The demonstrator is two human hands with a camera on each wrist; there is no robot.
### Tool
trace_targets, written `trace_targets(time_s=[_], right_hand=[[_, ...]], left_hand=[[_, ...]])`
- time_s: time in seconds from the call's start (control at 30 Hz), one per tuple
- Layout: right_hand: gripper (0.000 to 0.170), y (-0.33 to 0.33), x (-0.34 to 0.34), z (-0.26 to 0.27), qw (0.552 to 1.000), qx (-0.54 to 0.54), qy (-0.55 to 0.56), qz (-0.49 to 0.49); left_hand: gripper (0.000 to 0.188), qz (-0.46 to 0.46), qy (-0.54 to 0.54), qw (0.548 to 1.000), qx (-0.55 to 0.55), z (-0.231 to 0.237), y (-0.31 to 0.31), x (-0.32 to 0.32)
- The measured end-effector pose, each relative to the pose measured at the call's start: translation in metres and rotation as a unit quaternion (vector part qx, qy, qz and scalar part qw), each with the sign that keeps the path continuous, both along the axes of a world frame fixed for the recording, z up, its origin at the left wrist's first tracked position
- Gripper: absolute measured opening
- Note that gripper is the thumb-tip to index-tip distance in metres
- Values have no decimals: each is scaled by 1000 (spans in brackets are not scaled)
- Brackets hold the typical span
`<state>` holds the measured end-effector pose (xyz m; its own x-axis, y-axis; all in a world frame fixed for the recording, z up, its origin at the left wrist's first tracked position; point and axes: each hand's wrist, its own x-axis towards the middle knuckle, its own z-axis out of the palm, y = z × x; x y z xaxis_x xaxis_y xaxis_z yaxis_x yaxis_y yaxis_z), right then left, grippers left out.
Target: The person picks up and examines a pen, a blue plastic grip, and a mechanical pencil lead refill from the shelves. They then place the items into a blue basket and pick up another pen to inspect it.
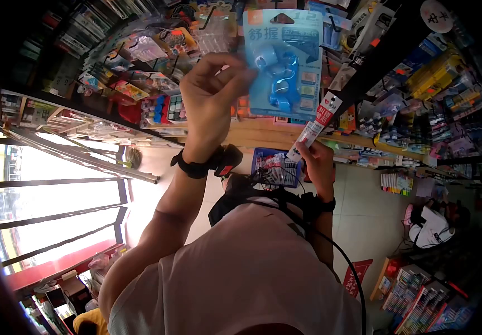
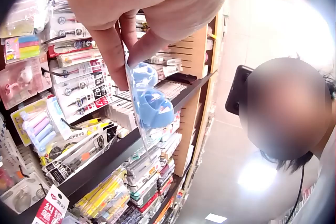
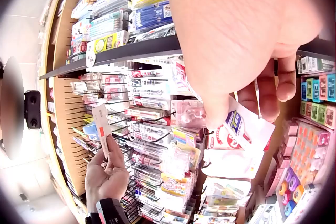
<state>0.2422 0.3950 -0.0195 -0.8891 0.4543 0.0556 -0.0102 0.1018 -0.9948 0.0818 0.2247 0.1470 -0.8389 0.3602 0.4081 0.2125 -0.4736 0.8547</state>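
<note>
My left hand point(image 1: 213, 95) pinches the left edge of a blue blister card point(image 1: 283, 61) and holds it upright before the shelves. Blue curved pieces point(image 2: 152, 106) show through its clear plastic, seen nearly edge-on in the left wrist view, below the left hand point(image 2: 142, 8). Lower and to the right, my right hand point(image 1: 319, 167) holds the bottom end of a narrow white and red package point(image 1: 316, 125), tilted up to the right. In the right wrist view, the right hand point(image 3: 236, 40) has its thumb against the printed package point(image 3: 236, 129), with fingers behind it.
Packaged goods hang on hooks around both hands, beside a dark shelf edge point(image 3: 142, 50). A blue basket point(image 1: 294, 181) holding packages is below, left of the right hand. A black cable point(image 1: 347, 257) runs down the person's right side. Bright barred windows are at the left.
</note>
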Motion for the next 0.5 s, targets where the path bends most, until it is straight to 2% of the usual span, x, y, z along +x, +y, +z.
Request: trace_targets(time_s=[0.5], right_hand=[[26, -4, -2, 11, 999, -24, -24, 3]], left_hand=[[18, 5, 19, 1000, 14, 9, -3, 5]])
